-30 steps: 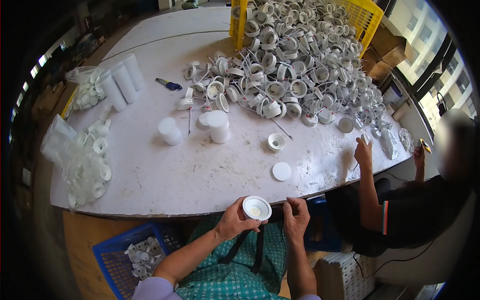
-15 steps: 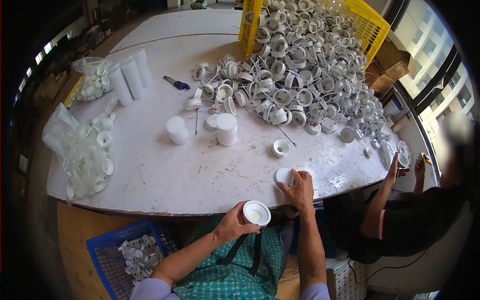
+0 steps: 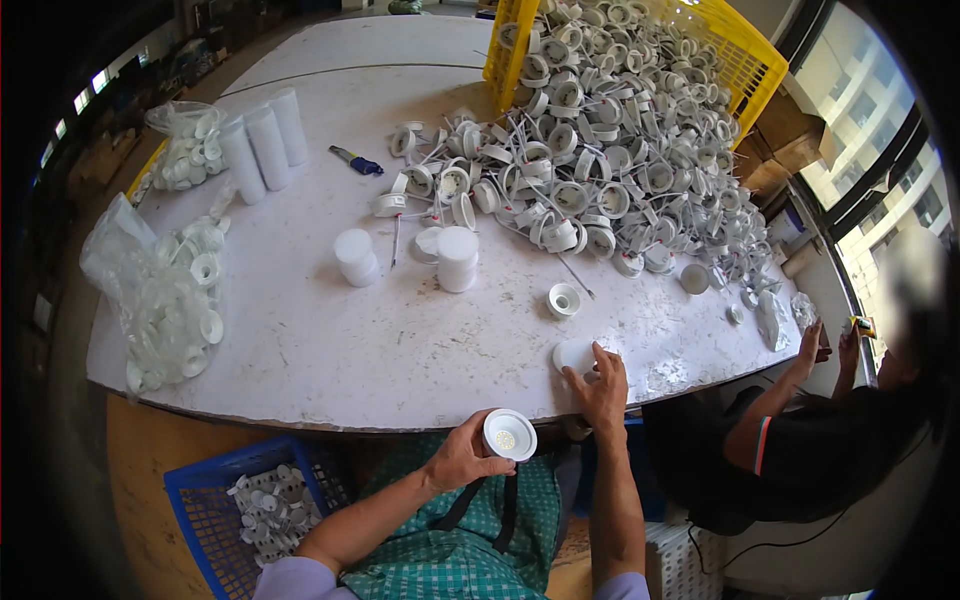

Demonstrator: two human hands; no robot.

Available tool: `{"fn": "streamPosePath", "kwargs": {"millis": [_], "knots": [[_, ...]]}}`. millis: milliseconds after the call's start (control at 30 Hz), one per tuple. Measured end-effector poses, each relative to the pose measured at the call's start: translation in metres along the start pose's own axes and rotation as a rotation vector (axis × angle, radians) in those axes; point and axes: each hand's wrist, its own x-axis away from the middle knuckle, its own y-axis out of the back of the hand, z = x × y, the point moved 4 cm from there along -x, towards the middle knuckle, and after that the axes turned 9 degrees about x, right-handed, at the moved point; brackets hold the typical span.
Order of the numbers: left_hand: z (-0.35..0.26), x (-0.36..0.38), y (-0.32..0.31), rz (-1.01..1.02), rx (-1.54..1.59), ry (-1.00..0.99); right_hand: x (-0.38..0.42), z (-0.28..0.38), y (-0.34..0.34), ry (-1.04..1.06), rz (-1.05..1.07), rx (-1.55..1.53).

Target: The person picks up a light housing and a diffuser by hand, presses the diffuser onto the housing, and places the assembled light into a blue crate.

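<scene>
The left hand point(image 3: 462, 455) grips a white cup-shaped housing point(image 3: 510, 436) by its side, fingers closed on it, open face up, in front of the table's near edge. The right hand point(image 3: 602, 388), thumb and fingers moderately spread, is at a white disc point(image 3: 572, 356) lying near the table's point(image 3: 300, 340) near edge; it seems to touch the disc's rim, though the fingers partly hide it. A smaller white ring-shaped part point(image 3: 563, 301) sits just beyond the disc.

"What are we wearing?"

"We have pale lavender sleeves point(image 3: 622, 587) and a teal-green apron point(image 3: 470, 572) patterned with small white squares."

"And down our front?"

"Two dark straps point(image 3: 508, 512) lie over the apron."
</scene>
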Motion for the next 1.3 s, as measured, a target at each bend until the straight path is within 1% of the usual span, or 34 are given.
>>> {"fn": "streamPosePath", "kwargs": {"millis": [33,100,133,200,233,300,333,400,433,500,533,600,633,700,733,800,833,900,933,967,1033,1100,1200,1267,1300], "knots": [[0.002,0.000,0.001,0.002,0.016,0.000,0.002,0.000,0.001,0.000,0.000,0.002],[0.003,-0.001,0.001,0.006,0.033,0.001,0.007,0.000,0.009,0.005,-0.122,-0.036],[0.002,-0.001,0.000,0.010,0.014,-0.010,0.011,-0.002,0.008,0.004,-0.121,-0.034],[0.000,-0.002,-0.002,0.013,-0.006,-0.016,0.020,-0.011,0.002,-0.215,-0.112,-0.401],[-0.001,-0.002,-0.003,0.000,-0.021,-0.042,0.024,-0.008,0.002,-0.220,-0.110,-0.401],[-0.001,-0.001,-0.005,-0.014,-0.034,-0.060,0.036,-0.003,0.001,-0.368,-0.050,-0.920],[-0.001,-0.002,-0.006,-0.019,-0.030,-0.055,0.039,-0.002,0.002,-0.374,-0.050,-0.919],[0.000,-0.003,-0.006,-0.024,-0.026,-0.044,0.049,-0.003,-0.002,-0.492,0.008,-1.132],[0.000,-0.003,-0.005,-0.017,-0.047,-0.043,0.053,-0.002,-0.001,-0.498,0.008,-1.134],[0.000,-0.001,-0.004,-0.021,-0.071,-0.034,0.065,-0.001,-0.005,-0.670,0.014,-1.317],[0.000,0.000,-0.005,-0.021,-0.071,-0.035,0.071,0.001,-0.004,-0.678,0.021,-1.324],[-0.001,0.000,-0.005,-0.029,-0.077,-0.036,0.080,0.003,0.001,-0.591,0.030,-1.287],[0.000,0.000,-0.004,-0.026,-0.081,-0.037,0.085,0.003,0.001,-0.596,0.036,-1.292],[0.003,0.001,-0.004,-0.025,-0.085,-0.031,0.096,0.002,0.001,-0.630,0.098,-1.369],[0.004,0.000,-0.004,-0.019,-0.094,-0.047,0.102,0.001,0.000,-0.634,0.096,-1.371],[0.004,0.000,-0.005,-0.012,-0.103,-0.056,0.113,0.002,-0.003,-0.675,0.131,-1.489],[0.004,0.000,-0.007,-0.009,-0.067,-0.023,0.115,0.002,-0.003,-0.680,0.128,-1.489],[0.004,0.000,-0.008,-0.006,-0.032,0.014,0.121,0.008,-0.006,-0.791,0.228,-1.549],[0.003,-0.001,-0.009,0.029,-0.007,0.029,0.122,0.014,-0.005,-0.810,0.246,-1.563],[0.004,-0.001,-0.011,0.065,0.018,0.046,0.124,0.017,-0.006,-0.814,0.243,-1.565],[0.007,0.000,-0.011,0.060,0.015,0.042,0.127,0.025,-0.008,-0.797,0.306,-1.562],[0.009,0.001,-0.009,0.056,0.010,0.036,0.130,0.030,-0.009,-0.797,0.310,-1.556],[0.013,0.002,-0.005,0.024,-0.071,0.037,0.132,0.035,-0.011,-0.785,0.345,-1.488],[0.013,0.002,-0.005,0.005,-0.169,-0.032,0.136,0.038,-0.013,-0.780,0.349,-1.453],[0.015,0.003,-0.004,0.004,-0.169,-0.029,0.137,0.039,-0.014,-0.783,0.349,-1.454]]}}
